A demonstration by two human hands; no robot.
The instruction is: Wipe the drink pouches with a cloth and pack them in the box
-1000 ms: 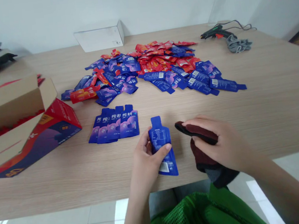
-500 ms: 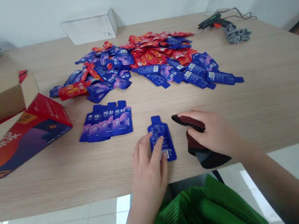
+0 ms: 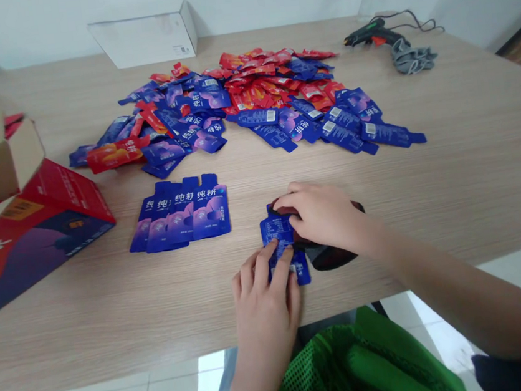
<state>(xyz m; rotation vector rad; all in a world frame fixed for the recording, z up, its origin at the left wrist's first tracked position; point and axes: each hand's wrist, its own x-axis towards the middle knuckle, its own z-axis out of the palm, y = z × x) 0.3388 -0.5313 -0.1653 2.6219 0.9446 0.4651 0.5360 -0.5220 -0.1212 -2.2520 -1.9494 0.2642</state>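
Observation:
A blue pouch (image 3: 274,224) with white print and a narrow neck lies face down on the table before me. My left hand (image 3: 264,305) rests over its lower part, fingers spread and fingertips pressing on it. From the right, my right hand (image 3: 322,217) grips a dark brown cloth with black edging (image 3: 333,256). The cloth touches the pouch's upper right side and covers part of it. Left of my hands, several blue pouches (image 3: 210,217) lie face up in an overlapping row.
A heap of red and blue pouches (image 3: 253,89) spreads across the middle back. An open printed carton (image 3: 72,192) stands at the left. Behind are a white box (image 3: 149,42), and at the far right a glue gun (image 3: 371,32) beside a grey cloth (image 3: 414,57).
My right hand has moved left with the cloth, from beside the pouch onto its upper part. The left hand stays on the pouch. The view has shifted slightly.

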